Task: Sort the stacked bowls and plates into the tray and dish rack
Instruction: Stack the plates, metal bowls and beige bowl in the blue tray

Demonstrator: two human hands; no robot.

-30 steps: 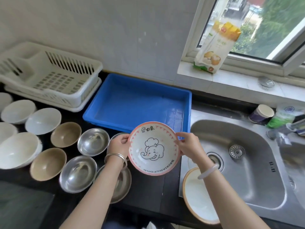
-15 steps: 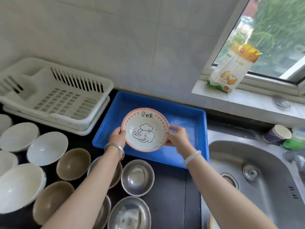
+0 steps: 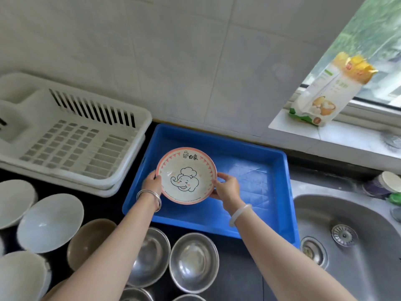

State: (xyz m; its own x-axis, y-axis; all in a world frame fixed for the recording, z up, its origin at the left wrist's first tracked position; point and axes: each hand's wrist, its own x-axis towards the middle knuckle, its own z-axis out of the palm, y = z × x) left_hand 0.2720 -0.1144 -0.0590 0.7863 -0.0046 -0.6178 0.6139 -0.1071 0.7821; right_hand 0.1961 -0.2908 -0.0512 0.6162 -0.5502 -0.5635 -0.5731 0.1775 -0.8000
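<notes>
I hold a pink-rimmed bowl with an elephant drawing (image 3: 186, 175) over the left part of the blue tray (image 3: 256, 161). My left hand (image 3: 153, 182) grips its left rim and my right hand (image 3: 226, 187) grips its right rim. The white dish rack (image 3: 71, 137) stands to the tray's left with nothing in it. On the dark counter in front sit white bowls (image 3: 50, 222), a brown bowl (image 3: 90, 242) and steel bowls (image 3: 193, 260).
A steel sink (image 3: 347, 246) lies to the right of the tray. A food bag (image 3: 325, 92) leans on the window sill, and a small cup (image 3: 384, 184) stands behind the sink. The tiled wall rises right behind rack and tray.
Both hands carried the elephant bowl from near the sink's front edge forward and over the blue tray. The view followed, tilting up toward the wall.
</notes>
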